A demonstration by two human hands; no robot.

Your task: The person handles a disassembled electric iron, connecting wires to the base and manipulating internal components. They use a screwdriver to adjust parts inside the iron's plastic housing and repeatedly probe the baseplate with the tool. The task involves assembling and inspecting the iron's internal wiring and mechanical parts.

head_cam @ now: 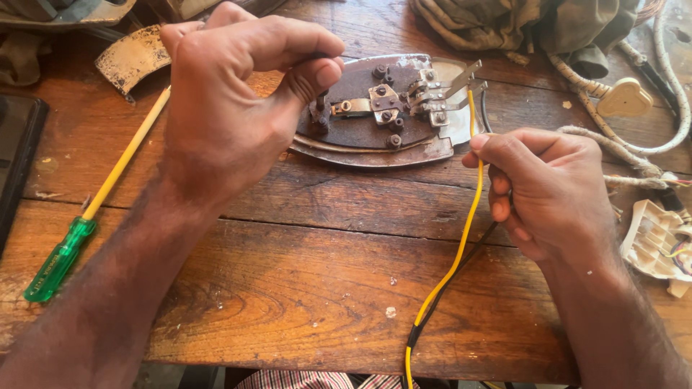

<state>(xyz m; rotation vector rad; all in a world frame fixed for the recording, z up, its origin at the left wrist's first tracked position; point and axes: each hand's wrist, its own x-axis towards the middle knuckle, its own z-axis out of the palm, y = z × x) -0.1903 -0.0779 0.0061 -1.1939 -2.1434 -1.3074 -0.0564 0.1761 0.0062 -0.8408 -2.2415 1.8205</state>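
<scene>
Along the left edge of the wooden table [303, 288], a dark flat object [18, 155] is lying partly out of view. Beside it, a screwdriver [94, 205] with a green handle and a yellow shaft is resting diagonally, its tip hidden behind the left wrist. Above the shaft, a worn, cream-coloured curved metal piece [137, 56] is sitting near the table's far edge.

Coming in from the lower left, the left hand [231, 108] is curling over the near end of an opened iron base [382, 108], with thumb and fingers pinched narrowly on a small dark part at that end; what exactly it is gripping is too small to tell. The iron base is lying flat in the middle of the far half of the table, showing screws, brackets and metal terminal strips on its dark plate.

Further right, a yellow wire [461, 230] is rising from the near table edge up to the terminals, with a black wire [468, 252] running beside it lower down. The right hand [540, 191] is closing around the yellow wire, pinching it between thumb and forefinger just below the iron base.

At the far right, a braided fabric cord [613, 144] is lying near a cream plug [626, 97], and an opened white plastic housing [652, 245] is sitting at the edge. Crumpled olive cloth [519, 25] is bunching along the top.
</scene>
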